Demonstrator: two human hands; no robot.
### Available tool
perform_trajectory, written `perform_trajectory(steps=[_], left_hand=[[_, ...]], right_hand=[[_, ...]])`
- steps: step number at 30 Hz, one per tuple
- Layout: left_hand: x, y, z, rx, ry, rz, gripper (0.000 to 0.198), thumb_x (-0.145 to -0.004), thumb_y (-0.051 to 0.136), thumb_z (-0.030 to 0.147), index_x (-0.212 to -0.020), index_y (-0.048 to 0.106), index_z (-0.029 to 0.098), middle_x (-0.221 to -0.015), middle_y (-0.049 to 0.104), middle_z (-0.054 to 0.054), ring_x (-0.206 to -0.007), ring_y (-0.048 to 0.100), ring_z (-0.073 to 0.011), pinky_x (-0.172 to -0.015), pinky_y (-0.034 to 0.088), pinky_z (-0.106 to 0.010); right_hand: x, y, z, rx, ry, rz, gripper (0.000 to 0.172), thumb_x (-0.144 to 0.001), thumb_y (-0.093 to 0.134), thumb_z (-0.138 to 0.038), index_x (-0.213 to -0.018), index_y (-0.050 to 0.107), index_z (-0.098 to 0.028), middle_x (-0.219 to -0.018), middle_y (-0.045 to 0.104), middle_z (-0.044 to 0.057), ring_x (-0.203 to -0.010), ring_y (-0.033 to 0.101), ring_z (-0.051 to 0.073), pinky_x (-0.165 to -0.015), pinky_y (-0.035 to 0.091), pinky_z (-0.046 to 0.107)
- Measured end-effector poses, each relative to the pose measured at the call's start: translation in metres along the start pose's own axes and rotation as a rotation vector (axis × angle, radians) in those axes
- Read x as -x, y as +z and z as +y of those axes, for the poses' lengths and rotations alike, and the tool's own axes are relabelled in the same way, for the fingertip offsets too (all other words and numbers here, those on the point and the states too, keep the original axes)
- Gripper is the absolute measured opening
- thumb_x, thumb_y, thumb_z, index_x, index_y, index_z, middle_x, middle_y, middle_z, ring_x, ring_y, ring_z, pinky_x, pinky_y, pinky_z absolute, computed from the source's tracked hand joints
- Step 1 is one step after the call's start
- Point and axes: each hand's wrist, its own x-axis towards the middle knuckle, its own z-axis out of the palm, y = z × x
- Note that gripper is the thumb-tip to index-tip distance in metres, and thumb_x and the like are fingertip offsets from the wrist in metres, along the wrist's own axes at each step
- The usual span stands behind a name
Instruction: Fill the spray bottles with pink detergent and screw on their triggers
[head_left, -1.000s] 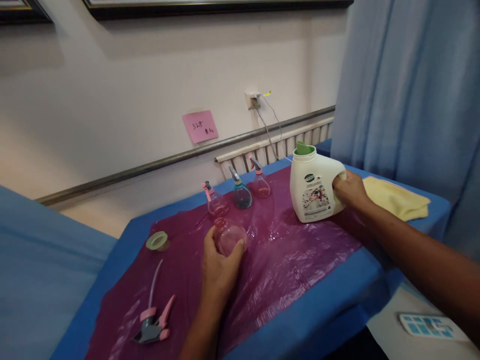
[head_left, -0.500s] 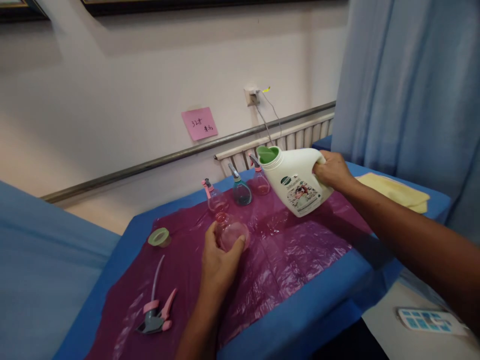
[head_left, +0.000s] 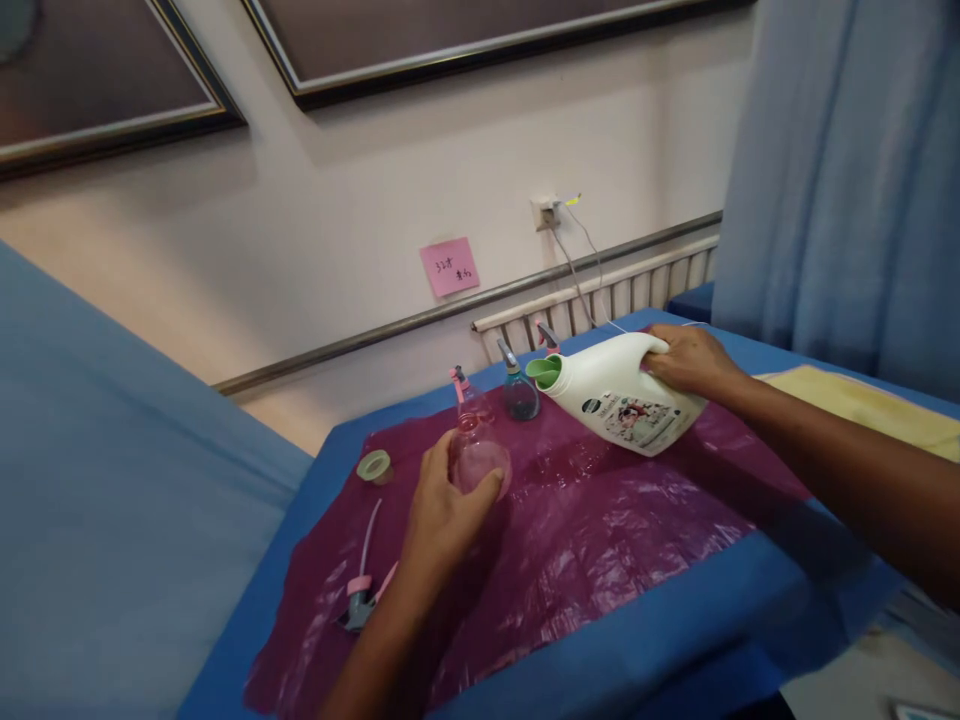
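Your left fingers (head_left: 491, 484) are curled around the small clear pink bottle (head_left: 480, 460), with the thumb on its near side, so your left hand (head_left: 442, 505) grasps it firmly. The bottle is upright over the purple plastic sheet (head_left: 600, 540), and its neck is open with no sprayer on it. I cannot tell if its base touches the sheet.

Your right fingers (head_left: 661, 346) are clenched around the handle of the white detergent jug (head_left: 622, 398). Your right hand (head_left: 690, 360) holds the jug in the air, tipped almost flat. Its green spout (head_left: 546, 370) points toward the small bottle, near its mouth but apart from it and a little higher.

I judge the opening is done: the spray head with tube (head_left: 360, 605) lies loose on the sheet near your left forearm, and a green ring (head_left: 373, 465) lies beside the bottle. No liquid shows at the spout and the bottle looks empty, so the filling is not yet done. Two more spray bottles (head_left: 517, 395) stand behind with their heads on.
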Motion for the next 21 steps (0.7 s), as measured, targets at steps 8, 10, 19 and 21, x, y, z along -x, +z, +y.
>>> perform_trajectory(steps=[8,10,19,21], left_hand=[[-0.011,-0.018,0.011,-0.189,0.128,-0.059,0.075,-0.087,0.076,0.041,-0.158,0.056,0.024,-0.151,0.063,-0.013,-0.139,0.065,-0.0343,-0.119,0.053,-0.05],[-0.013,-0.02,0.01,-0.216,0.141,-0.077,0.077,-0.087,0.076,0.041,-0.16,0.055,0.025,-0.153,0.062,-0.014,-0.141,0.064,-0.0352,-0.119,0.053,-0.05],[-0.019,-0.025,0.0,-0.324,0.211,-0.13,0.08,-0.086,0.077,0.038,-0.161,0.053,0.023,-0.154,0.062,-0.017,-0.143,0.062,-0.0408,-0.121,0.052,-0.057],[-0.02,-0.025,-0.001,-0.344,0.235,-0.132,0.08,-0.087,0.076,0.037,-0.162,0.052,0.024,-0.153,0.063,-0.017,-0.144,0.061,-0.0414,-0.121,0.052,-0.057]], right_hand=[[-0.004,0.004,-0.009,0.156,-0.022,-0.035,0.029,-0.084,0.072,-0.051,-0.104,0.086,-0.033,-0.092,0.083,0.006,-0.08,0.07,0.03,-0.066,0.039,0.037],[-0.003,0.005,-0.012,0.202,-0.048,-0.039,0.028,-0.087,0.071,-0.052,-0.103,0.085,-0.034,-0.09,0.082,0.005,-0.079,0.069,0.029,-0.066,0.039,0.037],[0.005,-0.002,-0.025,0.396,-0.057,-0.117,0.045,-0.1,0.055,-0.055,-0.119,0.081,-0.023,-0.109,0.084,0.017,-0.087,0.07,0.031,-0.067,0.029,0.039],[0.006,-0.001,-0.029,0.421,-0.058,-0.123,0.048,-0.101,0.054,-0.058,-0.121,0.081,-0.024,-0.112,0.084,0.016,-0.088,0.07,0.031,-0.068,0.029,0.039]])
